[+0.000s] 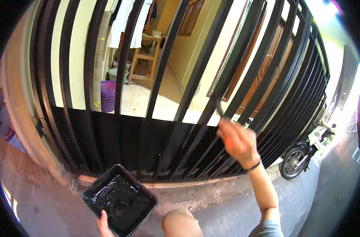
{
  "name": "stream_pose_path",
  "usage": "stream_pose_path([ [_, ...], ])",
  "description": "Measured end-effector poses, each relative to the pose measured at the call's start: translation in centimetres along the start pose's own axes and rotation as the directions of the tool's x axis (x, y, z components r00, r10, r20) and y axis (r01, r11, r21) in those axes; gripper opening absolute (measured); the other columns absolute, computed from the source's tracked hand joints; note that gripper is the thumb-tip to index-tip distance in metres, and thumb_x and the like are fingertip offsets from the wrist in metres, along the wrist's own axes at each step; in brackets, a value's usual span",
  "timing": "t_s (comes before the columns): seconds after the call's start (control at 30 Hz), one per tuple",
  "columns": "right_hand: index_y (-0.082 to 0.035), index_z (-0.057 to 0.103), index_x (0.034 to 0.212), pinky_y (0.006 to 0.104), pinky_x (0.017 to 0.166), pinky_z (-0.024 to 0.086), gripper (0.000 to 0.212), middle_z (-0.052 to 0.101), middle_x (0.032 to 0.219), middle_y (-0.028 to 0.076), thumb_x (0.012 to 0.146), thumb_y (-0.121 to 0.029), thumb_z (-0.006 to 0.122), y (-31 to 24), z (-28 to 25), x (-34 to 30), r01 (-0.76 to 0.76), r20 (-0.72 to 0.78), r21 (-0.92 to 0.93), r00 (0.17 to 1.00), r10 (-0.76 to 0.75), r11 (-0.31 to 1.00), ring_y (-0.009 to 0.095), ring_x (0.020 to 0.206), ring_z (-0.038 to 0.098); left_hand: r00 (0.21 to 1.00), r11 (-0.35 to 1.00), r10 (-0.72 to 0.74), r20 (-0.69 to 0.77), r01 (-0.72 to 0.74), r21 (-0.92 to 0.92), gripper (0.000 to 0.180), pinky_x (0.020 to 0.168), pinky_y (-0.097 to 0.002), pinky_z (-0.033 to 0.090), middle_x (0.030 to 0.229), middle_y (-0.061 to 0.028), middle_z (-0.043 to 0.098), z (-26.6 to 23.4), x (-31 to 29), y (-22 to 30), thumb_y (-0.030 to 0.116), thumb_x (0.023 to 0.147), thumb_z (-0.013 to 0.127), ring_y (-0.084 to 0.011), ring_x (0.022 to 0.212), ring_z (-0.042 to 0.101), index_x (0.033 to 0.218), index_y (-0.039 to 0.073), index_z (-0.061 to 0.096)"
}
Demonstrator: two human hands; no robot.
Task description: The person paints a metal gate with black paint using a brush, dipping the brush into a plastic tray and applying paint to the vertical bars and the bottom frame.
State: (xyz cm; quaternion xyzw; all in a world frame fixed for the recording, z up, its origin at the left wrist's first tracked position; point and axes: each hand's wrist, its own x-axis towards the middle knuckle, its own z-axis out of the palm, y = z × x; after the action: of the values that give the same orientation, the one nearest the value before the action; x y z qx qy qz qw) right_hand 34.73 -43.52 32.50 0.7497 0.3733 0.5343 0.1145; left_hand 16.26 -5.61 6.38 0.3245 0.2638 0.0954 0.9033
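A paintbrush (219, 107) is gripped in the right hand (237, 140), the fingers closed round its handle, and its dark bristle end is pressed against one of the slanted black bars of a metal gate (120, 134). The brush is met at the line where the open bars give way to the solid lower panel, toward the gate's right half. A dark band (253, 166) is worn on the right wrist.

A square black tray (120, 199) holding glossy black paint is carried low at the left, in front of the gate's bottom edge. Its near rim is held by the left hand (104, 225), of which only a few fingers are seen at the lower edge of the view; the grip is closed on the tray's rim. A bare knee (180, 223) is seen just right of the tray.

A concrete sill (195, 183) runs beneath the gate. Behind the bars, a purple basket (108, 96) and a wooden stool (144, 59) are seen on a tiled floor. A motorbike (302, 154) is parked beside the gate's right end.
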Motion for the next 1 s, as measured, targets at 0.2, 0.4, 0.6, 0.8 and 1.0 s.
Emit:
stream_pose_path([
  [0.2,-0.003,0.072,0.103,0.0372,0.064,0.06,0.013,0.076,0.089,0.014,0.091,-0.004,0.078,0.2,-2.5,4.1,-0.207,0.041,0.275,0.978,0.204,0.939,0.03,0.074,0.076,0.999,0.999,0.039,0.039,-0.04,0.025,0.072,0.112,-0.0492,0.054,0.153,-0.0219,0.055,-0.7,0.7,0.4,0.037,0.102,0.069,-0.0369,0.134,0.061,0.157,-0.001,0.043],
  [0.4,-0.005,0.076,0.109,0.0277,0.068,0.057,0.011,0.079,0.097,0.011,0.1,-0.009,0.074,9.0,-6.8,14.7,-0.174,-0.263,0.049,0.948,0.18,0.984,0.015,0.079,0.075,1.0,1.0,-0.012,0.004,0.012,0.001,0.078,0.112,-0.0482,0.053,0.152,-0.0218,0.056,-1.2,1.6,-0.1,0.04,0.099,0.073,-0.0364,0.134,0.061,0.158,0.0,0.041],
  [0.6,-0.007,0.074,0.109,0.035,0.066,0.06,0.016,0.075,0.094,0.011,0.093,-0.009,0.079,9.9,-6.7,14.3,0.095,-0.09,-0.168,0.99,-0.111,0.981,0.028,0.079,0.076,0.999,0.998,-0.035,-0.015,0.035,0.059,0.079,0.114,-0.047,0.051,0.151,-0.0198,0.056,0.2,1.4,-0.3,0.043,0.098,0.073,-0.0349,0.134,0.06,0.157,0.001,0.043],
  [0.8,-0.003,0.076,0.103,0.0322,0.069,0.058,0.011,0.076,0.088,0.012,0.099,-0.012,0.072,7.9,-8.5,14.4,-0.242,-0.077,0.121,0.965,0.252,0.963,0.021,0.077,0.076,0.999,0.997,-0.022,-0.033,0.024,0.069,0.083,0.114,-0.0421,0.05,0.152,-0.0182,0.056,-0.8,1.5,0.0,0.048,0.096,0.074,-0.0307,0.135,0.059,0.158,0.003,0.044],
  [1.0,-0.007,0.079,0.116,0.0275,0.063,0.056,0.029,0.078,0.082,0.006,0.106,-0.032,0.066,17.9,-11.9,24.0,-0.34,-0.386,0.08,0.856,0.344,0.937,0.013,0.067,0.076,1.0,0.999,-0.012,0.026,0.011,0.052,0.081,0.114,-0.0408,0.05,0.152,-0.0161,0.056,-2.6,3.4,-2.3,0.047,0.097,0.073,-0.0278,0.136,0.058,0.158,0.004,0.044],
])
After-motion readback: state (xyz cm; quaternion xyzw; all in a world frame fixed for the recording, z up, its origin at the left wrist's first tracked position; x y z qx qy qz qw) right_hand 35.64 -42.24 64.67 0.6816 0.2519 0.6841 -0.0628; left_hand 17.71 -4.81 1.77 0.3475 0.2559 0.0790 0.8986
